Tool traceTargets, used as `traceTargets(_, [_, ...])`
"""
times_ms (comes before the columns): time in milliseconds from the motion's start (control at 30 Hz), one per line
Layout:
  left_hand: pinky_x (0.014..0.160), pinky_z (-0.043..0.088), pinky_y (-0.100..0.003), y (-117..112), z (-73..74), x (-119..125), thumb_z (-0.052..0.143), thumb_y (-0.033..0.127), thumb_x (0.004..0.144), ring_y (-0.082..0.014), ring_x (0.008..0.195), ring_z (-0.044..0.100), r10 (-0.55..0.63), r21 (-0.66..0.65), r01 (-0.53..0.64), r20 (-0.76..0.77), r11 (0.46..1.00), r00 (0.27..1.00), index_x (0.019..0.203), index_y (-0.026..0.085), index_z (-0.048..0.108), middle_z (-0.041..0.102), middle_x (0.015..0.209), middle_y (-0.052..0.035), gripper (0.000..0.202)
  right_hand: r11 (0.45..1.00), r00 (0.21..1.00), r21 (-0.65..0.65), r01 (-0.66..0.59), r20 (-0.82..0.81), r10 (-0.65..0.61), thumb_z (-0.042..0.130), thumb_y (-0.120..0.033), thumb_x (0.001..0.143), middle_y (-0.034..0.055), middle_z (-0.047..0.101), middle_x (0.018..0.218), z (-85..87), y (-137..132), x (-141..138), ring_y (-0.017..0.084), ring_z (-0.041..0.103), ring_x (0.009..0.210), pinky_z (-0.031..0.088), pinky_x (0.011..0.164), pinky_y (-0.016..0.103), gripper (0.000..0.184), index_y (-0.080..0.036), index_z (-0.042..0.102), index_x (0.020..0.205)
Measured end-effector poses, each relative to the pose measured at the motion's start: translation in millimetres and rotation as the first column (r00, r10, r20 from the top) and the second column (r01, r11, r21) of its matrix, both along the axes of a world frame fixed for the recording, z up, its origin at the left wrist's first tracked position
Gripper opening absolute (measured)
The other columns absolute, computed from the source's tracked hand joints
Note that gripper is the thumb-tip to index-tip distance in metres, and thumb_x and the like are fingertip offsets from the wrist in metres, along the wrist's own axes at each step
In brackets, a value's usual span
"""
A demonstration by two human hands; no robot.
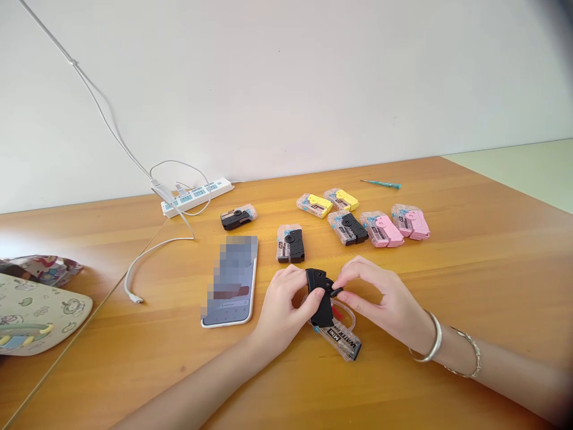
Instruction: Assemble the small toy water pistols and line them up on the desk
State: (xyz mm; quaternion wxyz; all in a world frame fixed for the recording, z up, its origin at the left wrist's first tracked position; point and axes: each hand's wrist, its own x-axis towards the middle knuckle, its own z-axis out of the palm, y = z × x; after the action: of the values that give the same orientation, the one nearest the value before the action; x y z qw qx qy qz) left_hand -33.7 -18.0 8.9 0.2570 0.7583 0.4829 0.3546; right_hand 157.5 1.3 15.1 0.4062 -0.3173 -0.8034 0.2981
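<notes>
My left hand is closed around a mini water gun, gripping its black upper part with the thumb on top. The gun's clear body, lettered "MINI WATER GUN", points down and to the right, and a bit of red shows inside the clear loop. Between the thumb and forefinger of my right hand is a small black round piece, pinched against the gun's black part. Whether that piece is attached to the gun, I cannot tell. Just beyond my hands lies a folded black water gun.
Several folded water guns lie farther back, including black, yellow and pink ones. A screwdriver is behind them. Left of my hands are a phone, a white cable and a power strip. A patterned bag sits far left.
</notes>
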Motion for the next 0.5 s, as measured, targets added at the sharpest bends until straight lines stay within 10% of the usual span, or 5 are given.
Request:
traceTargets(267, [0.067, 0.033, -0.032, -8, -1.2, 3, 0.033, 0.049, 0.095, -0.0179, 0.07, 0.049, -0.029, 0.154, 0.039, -0.072, 0.987, 0.997, 0.088, 0.022, 0.067, 0.062, 0.073, -0.0016, 0.043, 1.0, 1.0, -0.008, -0.003, -0.031, 0.002, 0.058, -0.013, 0.083, -0.0021, 0.062, 0.074, 2.8, -7, -1, 0.012, 0.056, 0.071, 0.045, 0.069, 0.023, 0.01, -0.022, 0.058, 0.088])
traceTargets(500, [0.065, 0.034, -0.032, -15, 0.7, 8, 0.048, 0.036, 0.088, -0.0172, 0.066, 0.048, 0.059, 0.235, -0.034, -0.099, 0.971, 0.993, 0.076, 0.02, 0.066, 0.061, 0.065, -0.001, 0.026, 0.998, 0.999, -0.061, 0.021, -0.032, -0.023, 0.056, -0.013, 0.081, -0.003, 0.061, 0.075, 3.0, -13, -3, 0.011, 0.057, 0.07, 0.046, 0.068, 0.021, 0.011, -0.021, 0.053, 0.087])
